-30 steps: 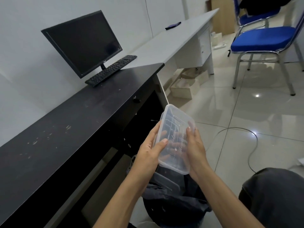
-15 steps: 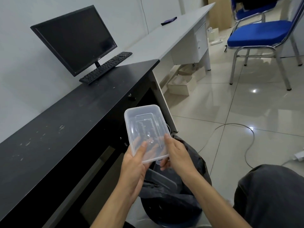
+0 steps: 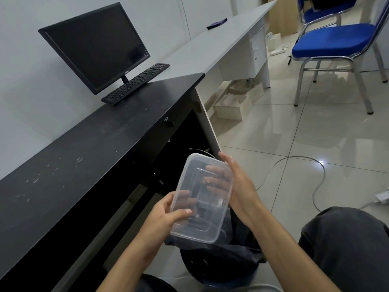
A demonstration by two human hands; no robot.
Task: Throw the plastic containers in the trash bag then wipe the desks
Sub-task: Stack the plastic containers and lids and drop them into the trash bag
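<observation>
While a clear plastic container [image 3: 203,199] is held by both hands' grip above the trash bag [image 3: 237,252], it should be centred before release.

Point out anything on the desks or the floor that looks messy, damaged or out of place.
The black desk has pale scuffs or crumbs scattered over its near end. A loose white cable loops across the floor tiles. Open cardboard boxes sit under the grey desk. Nothing looks spilled or broken.

Clear plastic container [image 3: 202,199], black trash bag [image 3: 221,253], scuffed black desk [image 3: 84,154], pale grey desk [image 3: 221,43], blue chair [image 3: 330,41].
</observation>
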